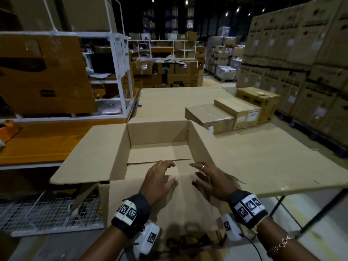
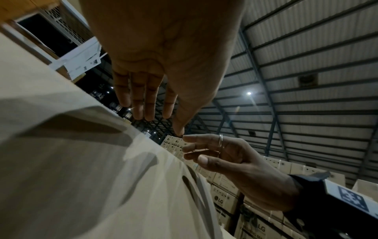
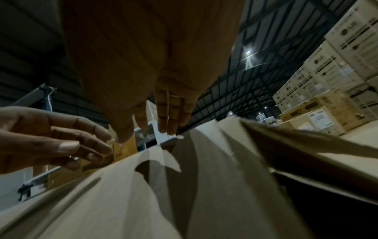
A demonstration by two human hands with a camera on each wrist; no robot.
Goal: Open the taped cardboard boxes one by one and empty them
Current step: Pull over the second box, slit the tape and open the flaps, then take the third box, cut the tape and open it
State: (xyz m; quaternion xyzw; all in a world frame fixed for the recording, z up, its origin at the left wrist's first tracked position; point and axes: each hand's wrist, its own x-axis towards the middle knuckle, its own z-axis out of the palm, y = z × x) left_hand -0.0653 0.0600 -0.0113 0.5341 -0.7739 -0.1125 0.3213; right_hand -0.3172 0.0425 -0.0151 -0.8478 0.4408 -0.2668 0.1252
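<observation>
Table (image 1: 263,166): cardboard-covered; three sealed boxes (image 1: 209,117) near its far right corner.
Open box (image 1: 158,136): near left edge, flaps out, looks empty; likely light, stiff; grip side walls.
Near flap (image 1: 178,194): thin, bendable.
Left hand (image 1: 160,178), right hand (image 1: 211,179): fingers spread, just above flap, grasping nothing.

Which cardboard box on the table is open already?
The big box right under both hands. Its flaps are folded out and it looks empty inside; the three smaller boxes behind it are closed.
</observation>
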